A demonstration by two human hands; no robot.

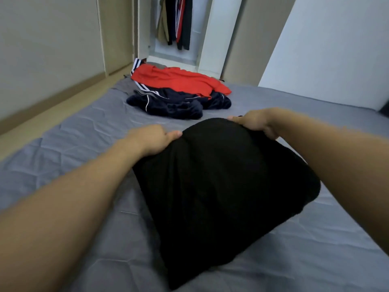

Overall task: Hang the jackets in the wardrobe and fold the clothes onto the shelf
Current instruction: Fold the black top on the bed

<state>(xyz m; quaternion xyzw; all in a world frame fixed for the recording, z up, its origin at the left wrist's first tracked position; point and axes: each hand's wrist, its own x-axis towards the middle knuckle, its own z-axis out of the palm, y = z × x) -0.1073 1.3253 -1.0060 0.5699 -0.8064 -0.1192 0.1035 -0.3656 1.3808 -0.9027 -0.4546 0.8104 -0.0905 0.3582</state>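
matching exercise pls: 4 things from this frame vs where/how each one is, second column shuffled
Things:
1. black garment
2. red garment
3. navy garment
4. hanging clothes

States:
A. in the open wardrobe
B. on top of the pile on the bed
C. gripped by the left hand and right hand
D. under the red one, white piping showing

Pairs: 1-C, 2-B, 3-D, 4-A

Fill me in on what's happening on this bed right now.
A person is holding a black garment by its far edge, left hand and right hand each gripping a corner, with the rest of it lying on the grey bed. A red garment and navy clothes lie piled beyond. The wardrobe stands open, with clothes hanging inside.
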